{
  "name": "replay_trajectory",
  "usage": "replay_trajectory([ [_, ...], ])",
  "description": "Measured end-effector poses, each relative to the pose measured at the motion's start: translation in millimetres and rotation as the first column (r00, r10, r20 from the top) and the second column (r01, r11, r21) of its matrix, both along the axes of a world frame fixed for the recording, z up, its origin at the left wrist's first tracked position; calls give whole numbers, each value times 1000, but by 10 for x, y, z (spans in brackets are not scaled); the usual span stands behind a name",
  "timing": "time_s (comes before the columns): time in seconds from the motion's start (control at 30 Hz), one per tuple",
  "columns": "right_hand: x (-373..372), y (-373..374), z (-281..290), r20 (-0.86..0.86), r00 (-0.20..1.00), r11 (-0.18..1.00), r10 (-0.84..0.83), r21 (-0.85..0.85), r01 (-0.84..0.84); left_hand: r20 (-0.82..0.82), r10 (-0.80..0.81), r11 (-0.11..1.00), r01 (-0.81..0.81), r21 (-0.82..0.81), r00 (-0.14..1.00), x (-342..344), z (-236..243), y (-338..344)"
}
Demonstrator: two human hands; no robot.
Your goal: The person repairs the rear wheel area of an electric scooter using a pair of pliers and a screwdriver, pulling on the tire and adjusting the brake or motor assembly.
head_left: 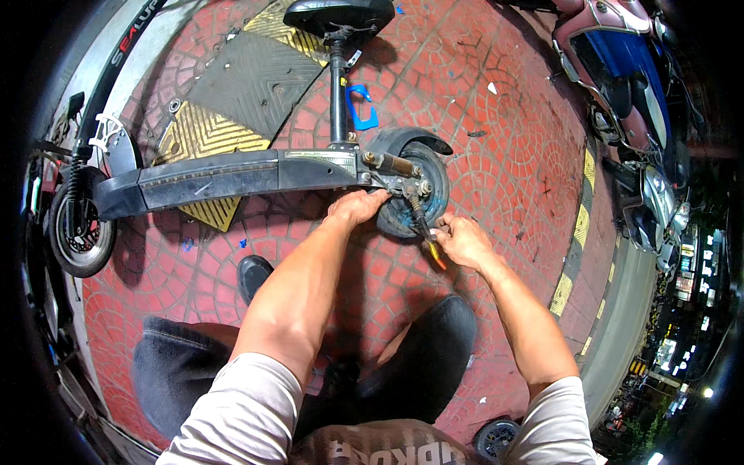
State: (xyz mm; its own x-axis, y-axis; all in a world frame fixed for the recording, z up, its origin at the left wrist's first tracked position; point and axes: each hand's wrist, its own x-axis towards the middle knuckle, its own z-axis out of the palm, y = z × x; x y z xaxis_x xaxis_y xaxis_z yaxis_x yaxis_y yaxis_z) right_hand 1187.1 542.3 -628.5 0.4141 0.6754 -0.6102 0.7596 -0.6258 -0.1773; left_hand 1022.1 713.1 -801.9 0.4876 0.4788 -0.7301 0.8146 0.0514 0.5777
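Note:
An electric scooter [240,172] with a black deck and a seat post stands across the paving before me. My left hand [359,208] is at the deck's rear end, its thumb side against the metal bracket beside the rear wheel [401,213]; its fingers are curled and partly hidden. My right hand [465,242] is right of that wheel, thumb and fingers pinched beside the lower end of a dark, slanting rod [419,215]. What the pinch holds is too small to make out. A yellow-orange handle [437,254] sticks out just below the rod, close to my right fingertips.
A black seat [339,15] tops the scooter's post. Behind the deck lie a blue plastic frame [362,108] and a black-and-yellow ramp [252,81]. Parked motorbikes [632,85] line the right side. A loose wheel [496,440] lies near my right sleeve.

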Motion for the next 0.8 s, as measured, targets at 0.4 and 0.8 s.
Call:
replay_trajectory([
  [0.4,-32,19,-190,51,991,984,123,121,-128,-100,-96,993,88,-83,990,5,261,90],
  [0.8,-46,-219,-380,-42,999,954,11,299,2,-74,-74,996,71,-47,994,-3,259,71],
])
